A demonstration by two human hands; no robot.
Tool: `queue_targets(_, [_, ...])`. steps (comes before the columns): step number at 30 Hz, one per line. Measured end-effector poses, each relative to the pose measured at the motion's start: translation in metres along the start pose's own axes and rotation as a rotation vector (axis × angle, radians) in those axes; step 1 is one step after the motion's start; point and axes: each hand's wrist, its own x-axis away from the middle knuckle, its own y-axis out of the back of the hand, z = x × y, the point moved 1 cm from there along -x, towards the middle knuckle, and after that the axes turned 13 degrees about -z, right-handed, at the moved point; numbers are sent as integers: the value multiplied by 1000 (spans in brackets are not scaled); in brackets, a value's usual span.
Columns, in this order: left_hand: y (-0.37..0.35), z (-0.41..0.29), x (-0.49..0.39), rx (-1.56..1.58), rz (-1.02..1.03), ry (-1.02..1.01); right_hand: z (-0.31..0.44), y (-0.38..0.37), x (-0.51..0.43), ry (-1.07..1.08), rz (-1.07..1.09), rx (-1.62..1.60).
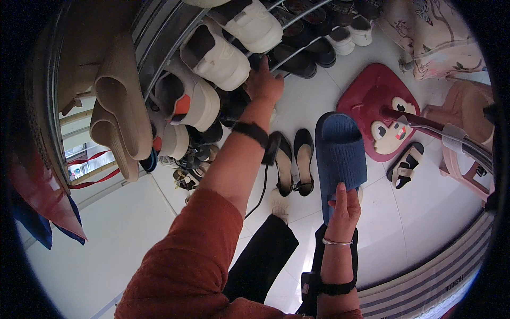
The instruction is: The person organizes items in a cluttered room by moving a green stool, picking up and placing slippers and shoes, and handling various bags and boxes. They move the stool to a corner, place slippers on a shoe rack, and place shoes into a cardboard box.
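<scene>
My right hand [344,209] grips the strap end of a dark blue slide sandal [342,159], held up over the tiled floor. My left hand [266,81] reaches to a metal shoe rack [171,52], beside a white sneaker [217,60] and near dark shoes behind its fingers; whether it holds one of them cannot be told. On the floor between my arms stands a pair of black pointed flats [304,159] with beige insoles. Tan slides [119,99] hang at the rack's left side, next to grey-white sneakers [191,99] with orange linings.
A dark red base with a cartoon face [362,103] carries a pole at the right. Near it lie a beige and black sandal [405,165] and a pink plastic stool [458,159]. Striped fabric [438,283] edges the lower right. Black shoes [295,60] fill the rack's lower bars.
</scene>
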Motion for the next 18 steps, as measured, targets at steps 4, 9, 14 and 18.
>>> queue_targets(4, [4, -22, 27, 276, -215, -264, -1, 1, -1, -26, -38, -30])
queue_targets(9, [0, -68, 2, 650, -180, -232, 3, 1, -4, -34, -27, -70])
queue_targets(14, [-12, -83, -45, 598, -12, 25, 9, -1, -6, -69, -66, -72])
queue_targets(18, [-35, -73, -59, 386, -34, 11, 11, 1, -11, -63, -26, -71])
